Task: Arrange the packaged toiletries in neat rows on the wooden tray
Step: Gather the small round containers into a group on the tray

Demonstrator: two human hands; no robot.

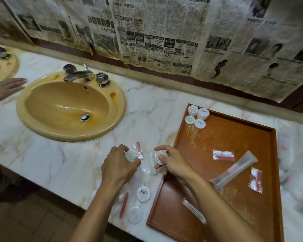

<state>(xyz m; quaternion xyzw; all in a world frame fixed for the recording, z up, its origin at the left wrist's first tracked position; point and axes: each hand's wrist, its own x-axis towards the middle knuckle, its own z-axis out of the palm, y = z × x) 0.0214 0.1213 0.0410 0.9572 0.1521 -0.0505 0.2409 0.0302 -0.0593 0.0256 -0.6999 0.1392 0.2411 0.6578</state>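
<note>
Pinching what seem small round white wrapped soaps (130,155) in left hand (118,169) and right hand (171,161) above the marble counter (63,165), they should be set beside the far-corner group on the brown wooden tray (224,137).

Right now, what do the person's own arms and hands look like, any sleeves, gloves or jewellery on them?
Both forearms are bare all the way to the bottom edge of the picture, with no sleeve in view. The left hand and the right hand wear no gloves. No ring, watch or bracelet shows on the sides facing the camera.
</note>
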